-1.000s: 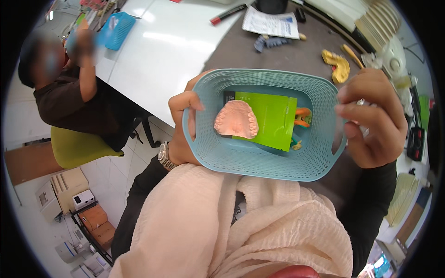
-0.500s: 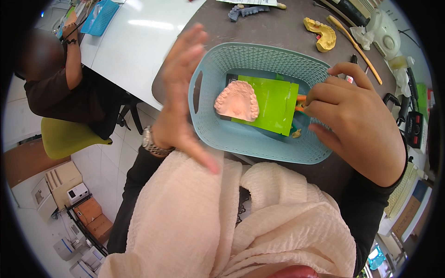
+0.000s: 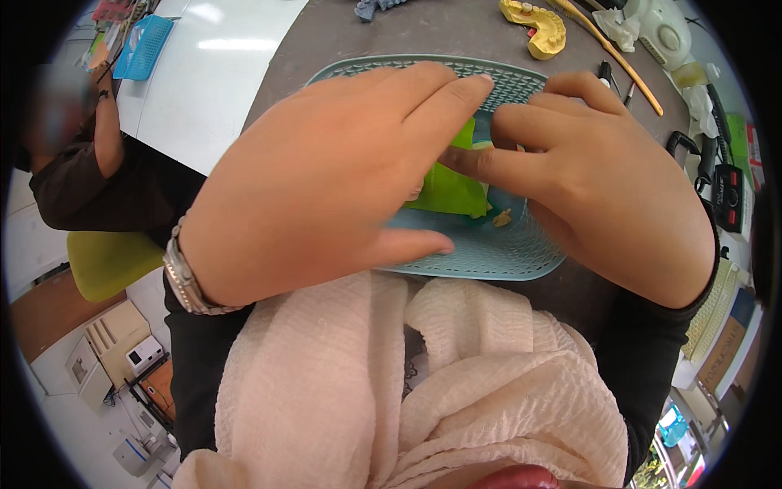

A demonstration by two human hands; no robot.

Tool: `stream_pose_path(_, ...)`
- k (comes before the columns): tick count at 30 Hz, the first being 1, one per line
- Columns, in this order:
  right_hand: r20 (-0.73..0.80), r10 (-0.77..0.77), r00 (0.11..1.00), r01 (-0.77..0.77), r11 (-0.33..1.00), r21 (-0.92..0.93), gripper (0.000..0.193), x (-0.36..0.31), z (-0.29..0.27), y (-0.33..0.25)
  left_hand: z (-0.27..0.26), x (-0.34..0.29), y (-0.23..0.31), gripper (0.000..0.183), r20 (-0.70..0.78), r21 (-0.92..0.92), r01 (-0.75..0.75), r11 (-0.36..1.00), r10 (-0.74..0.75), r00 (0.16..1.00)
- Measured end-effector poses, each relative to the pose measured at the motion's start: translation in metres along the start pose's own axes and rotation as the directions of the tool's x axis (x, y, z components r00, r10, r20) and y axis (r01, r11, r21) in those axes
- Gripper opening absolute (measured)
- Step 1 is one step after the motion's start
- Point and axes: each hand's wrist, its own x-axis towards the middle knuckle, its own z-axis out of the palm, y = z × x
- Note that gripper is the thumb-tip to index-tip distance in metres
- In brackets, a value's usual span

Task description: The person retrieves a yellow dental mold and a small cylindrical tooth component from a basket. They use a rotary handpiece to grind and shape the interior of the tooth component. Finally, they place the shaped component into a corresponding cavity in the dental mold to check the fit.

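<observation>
A pale blue perforated basket [image 3: 521, 259] sits on the dark table in front of me. My left hand [image 3: 326, 171] spreads over its left half, palm down, fingers stretched and thumb apart. It hides nearly all of the pinkish dental cast, of which only a sliver [image 3: 417, 192] shows beside a bright green packet [image 3: 458, 192]. From the right, my right hand [image 3: 586, 171] reaches in, its index finger extended to the packet and the other fingers bent. Its thumb is mostly hidden. Near the packet's lower corner lies a small tan piece [image 3: 503, 218].
Beyond the basket are a yellow dental model [image 3: 538, 28], a long wooden-handled tool [image 3: 619, 61] and a blue-grey model [image 3: 375, 8]. A white device [image 3: 664, 33] stands at far right. At left, a person [image 3: 77, 183] sits by a white table [image 3: 220, 77].
My left hand has swung from the basket's left side to over it, covering the cast. My right index finger has stretched inward to the green packet. The view has shifted slightly.
</observation>
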Motion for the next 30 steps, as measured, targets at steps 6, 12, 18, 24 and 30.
stream_pose_path(6, -0.188, 0.012, 0.982, 0.021, 0.985, 0.173, 0.029, 0.007, 0.002, -0.006, 0.013, 0.004, 0.005, 0.056, 0.054, 0.078, 0.113, 0.991, -0.117, 0.992)
stream_pose_path(12, -0.100, 0.041, 0.994, -0.027, 0.989, 0.144, 0.027, 0.000, 0.000, 0.006, 0.014, 0.006, 0.004, 0.051, 0.102, 0.179, 0.097, 0.979, -0.116, 0.988)
stream_pose_path(18, -0.167, 0.052, 0.985, -0.052, 0.999, 0.003, 0.025, -0.001, -0.008, 0.006, 0.014, 0.008, 0.009, 0.058, 0.090, 0.171, 0.103, 0.980, -0.120, 0.989)
stream_pose_path(24, -0.026, 0.051, 0.998, -0.051, 0.998, -0.026, 0.023, -0.002, -0.008, 0.004, 0.019, 0.009, 0.008, 0.062, 0.053, 0.205, 0.119, 0.972, -0.132, 0.990)
stream_pose_path(30, -0.151, 0.031, 0.988, -0.035, 0.999, -0.019, 0.026, -0.006, -0.019, 0.010, 0.014, 0.005, 0.006, 0.045, 0.044, 0.214, 0.090, 0.973, -0.102, 0.994)
